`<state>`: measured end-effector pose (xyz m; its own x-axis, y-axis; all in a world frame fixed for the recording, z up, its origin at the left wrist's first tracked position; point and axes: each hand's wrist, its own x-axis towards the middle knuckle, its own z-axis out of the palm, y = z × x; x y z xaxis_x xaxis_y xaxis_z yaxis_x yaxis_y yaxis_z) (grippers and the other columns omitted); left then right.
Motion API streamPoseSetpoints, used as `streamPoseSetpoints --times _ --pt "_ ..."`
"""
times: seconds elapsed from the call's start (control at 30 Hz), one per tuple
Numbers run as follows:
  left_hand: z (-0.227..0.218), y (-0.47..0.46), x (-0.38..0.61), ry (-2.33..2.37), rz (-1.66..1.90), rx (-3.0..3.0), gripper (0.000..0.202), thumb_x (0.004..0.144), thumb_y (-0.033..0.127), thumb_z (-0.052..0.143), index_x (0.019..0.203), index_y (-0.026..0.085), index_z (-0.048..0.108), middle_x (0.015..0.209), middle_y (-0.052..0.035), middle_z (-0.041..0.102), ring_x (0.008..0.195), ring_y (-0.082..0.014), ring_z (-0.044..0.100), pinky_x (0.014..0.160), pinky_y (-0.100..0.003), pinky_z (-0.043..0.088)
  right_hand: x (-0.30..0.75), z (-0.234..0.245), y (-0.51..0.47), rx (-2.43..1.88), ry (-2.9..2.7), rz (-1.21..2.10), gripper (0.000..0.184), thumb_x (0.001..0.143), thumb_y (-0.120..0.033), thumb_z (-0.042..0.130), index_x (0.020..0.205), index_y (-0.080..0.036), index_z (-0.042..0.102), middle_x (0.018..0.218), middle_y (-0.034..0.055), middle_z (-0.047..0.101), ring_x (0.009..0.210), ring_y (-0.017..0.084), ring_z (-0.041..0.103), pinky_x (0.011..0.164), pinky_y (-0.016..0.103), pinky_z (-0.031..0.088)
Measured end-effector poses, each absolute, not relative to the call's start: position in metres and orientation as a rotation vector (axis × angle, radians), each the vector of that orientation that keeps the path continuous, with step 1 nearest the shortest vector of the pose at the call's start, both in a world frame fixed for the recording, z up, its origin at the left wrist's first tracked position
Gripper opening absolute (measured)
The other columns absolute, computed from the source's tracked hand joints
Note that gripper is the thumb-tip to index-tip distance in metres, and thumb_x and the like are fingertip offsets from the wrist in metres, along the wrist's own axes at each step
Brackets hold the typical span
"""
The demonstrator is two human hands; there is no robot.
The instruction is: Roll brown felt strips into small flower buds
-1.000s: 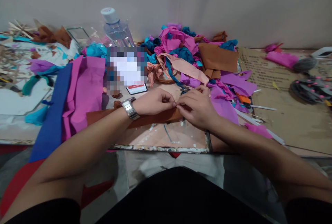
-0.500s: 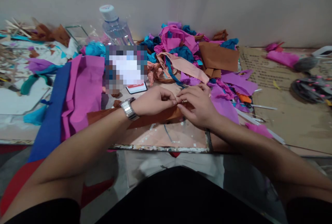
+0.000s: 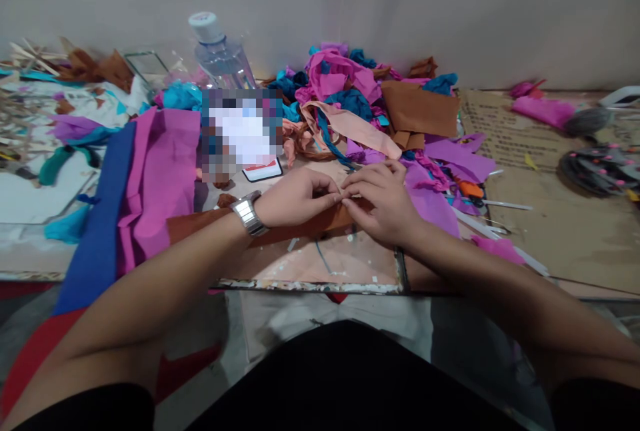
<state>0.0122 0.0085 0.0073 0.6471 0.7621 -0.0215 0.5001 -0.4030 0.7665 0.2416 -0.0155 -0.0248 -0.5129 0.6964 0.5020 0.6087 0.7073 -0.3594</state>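
Observation:
My left hand (image 3: 300,199), with a metal watch (image 3: 249,214) on its wrist, is closed, thumb and forefinger pinched together. Its fingertips meet those of my right hand (image 3: 383,201), whose thumb and fingers also come together in a pinch. Whatever lies between the fingertips is too small to make out. Under both hands stretches a long brown strip of crepe paper (image 3: 285,234), partly covered by them. A thin dark strand (image 3: 324,258) lies on the tabletop (image 3: 350,264) just in front of it.
Behind my hands are a phone (image 3: 263,170), partly blurred, and a capped water bottle (image 3: 225,61). Crumpled coloured paper (image 3: 345,84) is heaped at the back. Pink sheets (image 3: 167,178) and a blue strip (image 3: 100,211) lie left. Rightward are an orange-handled tool (image 3: 471,190) and cardboard (image 3: 560,231).
My hands stay in almost the same place, fingertips still together, with only slight finger movement. The view has shifted very slightly.

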Motion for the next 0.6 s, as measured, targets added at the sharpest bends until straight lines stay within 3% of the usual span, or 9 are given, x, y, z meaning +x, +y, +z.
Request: streamPoseSetpoints --times 0.27,0.6 --pt "0.008 0.000 0.016 1.074 0.501 2.316 0.031 0.101 0.038 0.057 0.094 0.016 0.078 0.081 -0.0031 0.077 0.065 -0.0127 0.060 0.067 -0.027 0.037 0.243 -0.025 -0.011 -1.036 -2.193 0.423 0.007 0.096 -0.025 0.068 0.089 -0.024 0.069 0.114 0.0029 0.077 0.112 0.026 0.066 0.103 0.048 0.034" --pt "0.001 -0.005 0.018 1.051 0.571 2.686 0.029 0.104 0.035 0.053 0.101 0.020 0.078 0.093 -0.0055 0.081 0.077 -0.0187 0.069 0.067 -0.030 0.037 0.239 -0.019 -0.010 -1.032 -2.208 0.523 0.009 0.089 -0.016 0.061 0.082 -0.022 0.062 0.110 0.0048 0.073 0.109 0.025 0.063 0.094 0.043 0.036"
